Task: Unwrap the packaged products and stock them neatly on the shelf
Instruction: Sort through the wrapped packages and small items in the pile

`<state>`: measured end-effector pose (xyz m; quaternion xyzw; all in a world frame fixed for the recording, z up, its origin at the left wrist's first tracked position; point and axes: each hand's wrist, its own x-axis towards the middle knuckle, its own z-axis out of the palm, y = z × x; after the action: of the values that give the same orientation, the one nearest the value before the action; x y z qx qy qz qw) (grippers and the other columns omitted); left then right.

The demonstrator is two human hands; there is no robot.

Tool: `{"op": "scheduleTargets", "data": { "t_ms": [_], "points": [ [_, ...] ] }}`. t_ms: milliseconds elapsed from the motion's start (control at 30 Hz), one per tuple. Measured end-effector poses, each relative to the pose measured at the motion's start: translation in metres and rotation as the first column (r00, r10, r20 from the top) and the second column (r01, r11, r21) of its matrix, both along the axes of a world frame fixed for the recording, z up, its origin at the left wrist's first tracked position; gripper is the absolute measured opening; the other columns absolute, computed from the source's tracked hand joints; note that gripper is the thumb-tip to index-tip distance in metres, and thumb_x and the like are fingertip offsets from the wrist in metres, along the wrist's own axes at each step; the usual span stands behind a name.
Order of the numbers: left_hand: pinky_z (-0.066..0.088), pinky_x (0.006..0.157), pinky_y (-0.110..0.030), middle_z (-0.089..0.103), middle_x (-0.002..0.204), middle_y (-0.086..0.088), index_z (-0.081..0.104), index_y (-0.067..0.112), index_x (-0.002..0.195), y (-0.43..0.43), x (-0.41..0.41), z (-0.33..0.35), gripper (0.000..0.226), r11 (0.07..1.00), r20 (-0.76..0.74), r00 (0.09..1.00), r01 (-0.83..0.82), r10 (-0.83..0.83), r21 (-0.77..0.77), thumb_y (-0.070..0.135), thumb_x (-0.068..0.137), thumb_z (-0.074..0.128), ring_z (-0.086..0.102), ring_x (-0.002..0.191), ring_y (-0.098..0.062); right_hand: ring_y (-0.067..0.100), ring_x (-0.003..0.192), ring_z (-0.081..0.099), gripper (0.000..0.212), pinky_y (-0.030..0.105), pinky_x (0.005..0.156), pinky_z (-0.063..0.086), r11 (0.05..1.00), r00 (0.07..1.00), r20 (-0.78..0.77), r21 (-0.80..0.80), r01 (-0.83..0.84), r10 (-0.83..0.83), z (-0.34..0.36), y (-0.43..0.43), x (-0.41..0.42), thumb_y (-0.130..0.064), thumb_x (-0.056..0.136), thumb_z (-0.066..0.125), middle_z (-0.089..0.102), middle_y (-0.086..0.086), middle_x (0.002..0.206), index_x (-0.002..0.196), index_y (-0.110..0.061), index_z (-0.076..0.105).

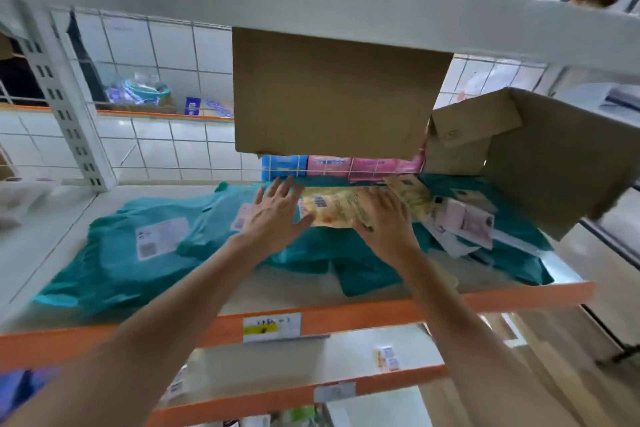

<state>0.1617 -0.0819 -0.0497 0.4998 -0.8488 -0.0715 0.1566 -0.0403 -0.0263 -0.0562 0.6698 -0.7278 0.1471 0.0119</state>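
Head view, the only 1 available: both of my arms reach onto the shelf (381, 314) with the orange front edge. My left hand (273, 215) is released, fingers straight and spread, its thumb side touching the left end of the yellow packet (332, 208). My right hand (386, 220) lies over the packet's right end. The frame is blurred there, so I cannot tell whether that grip is grasping the packet or only pressing on it. The packet rests on top of the teal mailer bags (138, 246), which cover much of the shelf and appear still sealed. A 2nd yellow packet (412, 194) and some pale pink packets (464, 218) lie loose just to the right. Blue and pink packs (311, 163) stand in a row at the back, under a cardboard box (339, 94), and an open carton (554, 156) sits at far right. Assessment: the step in hand is stocking, squaring 1 unwrapped packet into position. Most of the task remains. The next move calls for setting this packet level beside its neighbour, then lifting out a teal bag to open it.
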Motion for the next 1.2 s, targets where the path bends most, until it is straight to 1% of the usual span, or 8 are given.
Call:
{"op": "scheduleTargets", "data": {
  "t_ms": [167, 300, 400, 567, 733, 933, 1067, 1200],
  "points": [
    [0.007, 0.117, -0.041, 0.011, 0.157, -0.002, 0.018, 0.023, 0.148, 0.007, -0.055, -0.005, 0.066, 0.999, 0.025, 0.999, -0.028, 0.028, 0.027, 0.048, 0.092, 0.044, 0.007, 0.144, -0.020, 0.029, 0.135, 0.031, 0.061, 0.052, 0.109, 0.025, 0.994, 0.997, 0.071, -0.109, 0.019, -0.011, -0.008, 0.015, -0.065, -0.024, 0.090, 0.055, 0.035, 0.006, 0.148, 0.145, -0.020, 0.028],
    [0.010, 0.117, -0.041, 0.017, 0.155, -0.002, 0.019, 0.021, 0.147, 0.005, -0.086, 0.000, 0.066, 0.998, 0.074, 0.997, -0.004, -0.001, 0.066, 0.048, 0.092, 0.045, 0.012, 0.143, -0.021, 0.040, 0.118, 0.047, 0.048, 0.055, 0.097, 0.037, 0.987, 0.988, 0.049, -0.059, 0.148, -0.146, -0.011, 0.018, -0.106, -0.026, 0.090, 0.041, 0.052, 0.021, 0.129, 0.131, -0.003, 0.045],
    [0.015, 0.114, -0.039, 0.024, 0.153, -0.003, 0.022, 0.019, 0.147, 0.001, -0.106, 0.002, 0.065, 0.989, 0.084, 0.995, 0.035, -0.047, 0.141, 0.047, 0.092, 0.045, 0.020, 0.140, -0.022, 0.035, 0.122, 0.044, 0.042, 0.047, 0.099, 0.034, 0.963, 0.963, -0.036, 0.011, 0.268, -0.268, -0.008, 0.017, -0.132, -0.030, 0.096, 0.036, 0.047, 0.016, 0.132, 0.130, -0.006, 0.041],
    [0.023, 0.109, -0.040, 0.032, 0.149, -0.007, 0.026, 0.016, 0.145, -0.022, -0.125, 0.012, 0.061, 0.977, 0.092, 0.995, 0.005, -0.025, 0.212, 0.042, 0.094, 0.046, 0.029, 0.136, -0.025, 0.037, 0.131, 0.034, 0.055, 0.049, 0.105, 0.032, 0.927, 0.935, -0.044, 0.118, 0.355, -0.352, -0.012, 0.009, -0.164, -0.031, 0.097, 0.039, 0.032, 0.022, 0.144, 0.142, -0.003, 0.025],
    [0.045, 0.082, -0.034, 0.058, 0.119, -0.004, 0.050, 0.019, 0.120, -0.049, -0.132, 0.009, 0.042, 0.933, 0.114, 0.993, -0.047, 0.007, 0.358, 0.043, 0.087, 0.058, 0.057, 0.101, -0.023, 0.035, 0.130, 0.033, 0.058, 0.046, 0.102, 0.034, 0.910, 0.937, -0.057, 0.222, 0.349, -0.346, -0.004, 0.002, -0.179, -0.040, 0.094, 0.044, 0.034, 0.018, 0.144, 0.140, -0.006, 0.031],
    [0.042, 0.085, -0.034, 0.055, 0.117, -0.002, 0.053, 0.017, 0.119, -0.064, -0.137, 0.005, 0.071, 0.963, 0.148, 0.988, -0.090, 0.053, 0.255, 0.055, 0.064, 0.076, 0.051, 0.106, -0.021, 0.035, 0.128, 0.036, 0.077, 0.045, 0.103, 0.035, 0.885, 0.929, -0.109, 0.281, 0.371, -0.355, 0.000, -0.013, -0.199, -0.057, 0.081, 0.057, 0.036, 0.018, 0.141, 0.136, -0.008, 0.038],
    [0.041, 0.065, -0.028, 0.061, 0.092, 0.000, 0.052, 0.019, 0.087, -0.068, -0.140, 0.007, 0.044, 0.893, 0.094, 0.995, -0.078, 0.040, 0.444, 0.044, 0.065, 0.080, 0.055, 0.081, -0.017, 0.032, 0.117, 0.046, 0.082, 0.042, 0.097, 0.042, 0.878, 0.929, -0.049, 0.310, 0.364, -0.368, 0.000, -0.024, -0.202, -0.069, 0.069, 0.059, 0.049, 0.015, 0.129, 0.126, -0.012, 0.048],
    [0.035, 0.053, -0.023, 0.053, 0.079, 0.001, 0.047, 0.019, 0.074, -0.069, -0.141, 0.010, 0.031, 0.868, -0.034, 0.997, -0.044, 0.070, 0.495, 0.032, 0.076, 0.075, 0.049, 0.067, -0.012, 0.027, 0.104, 0.056, 0.056, 0.038, 0.088, 0.048, 0.889, 0.939, -0.011, 0.319, 0.329, -0.343, 0.009, -0.027, -0.203, -0.056, 0.076, 0.064, 0.059, 0.010, 0.113, 0.111, -0.012, 0.057]
  ]
}}
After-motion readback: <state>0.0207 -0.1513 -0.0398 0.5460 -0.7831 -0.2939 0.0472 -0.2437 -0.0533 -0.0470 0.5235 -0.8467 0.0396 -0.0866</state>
